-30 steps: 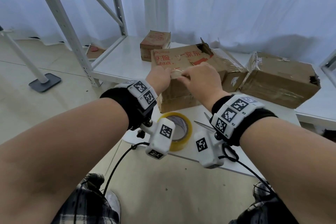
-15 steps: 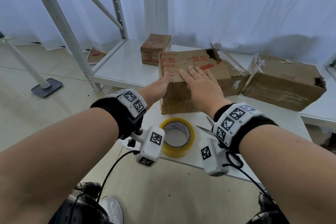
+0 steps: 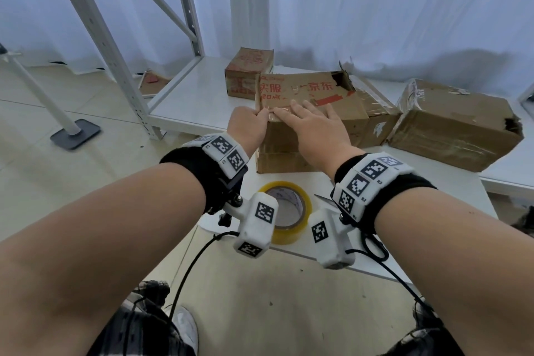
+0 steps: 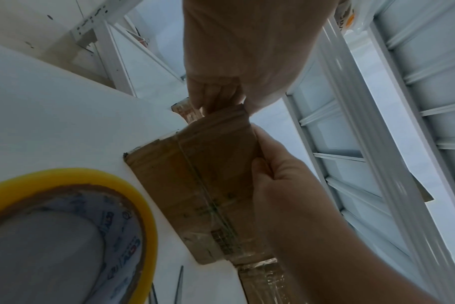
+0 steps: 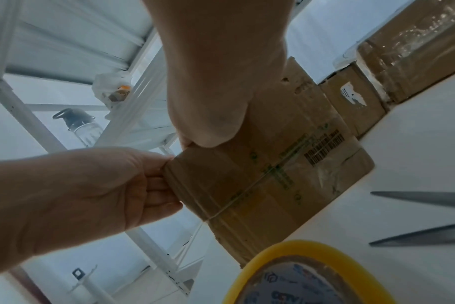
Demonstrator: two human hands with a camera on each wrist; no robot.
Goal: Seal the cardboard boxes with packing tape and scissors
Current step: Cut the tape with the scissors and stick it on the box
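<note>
Head view: both hands on the near top edge of the printed cardboard box (image 3: 300, 95), which sits on the white counter (image 3: 419, 196) just ahead of the wrists. Left hand (image 3: 248, 124) grips the box's near left corner, fingers curled round the edge, thumb on top; the wrist views show its fingers against the box's left side. Right hand (image 3: 315, 127) lies flat on the box top, fingers straight and spread, pressing down right beside the left thumb. Red print on the top flap beyond the fingertips, torn far right corner. Yellow tape roll (image 3: 286, 211) lies flat on the counter below and between the wrists, near the box front, not touching it. Scissors (image 3: 323, 199) just right of the roll, under the right wrist; blades apart in the right wrist view (image 5: 424, 218). More taped boxes (image 3: 453, 124) to the right of the right hand; a small box (image 3: 248, 72) beyond the left hand on the shelf.
</note>
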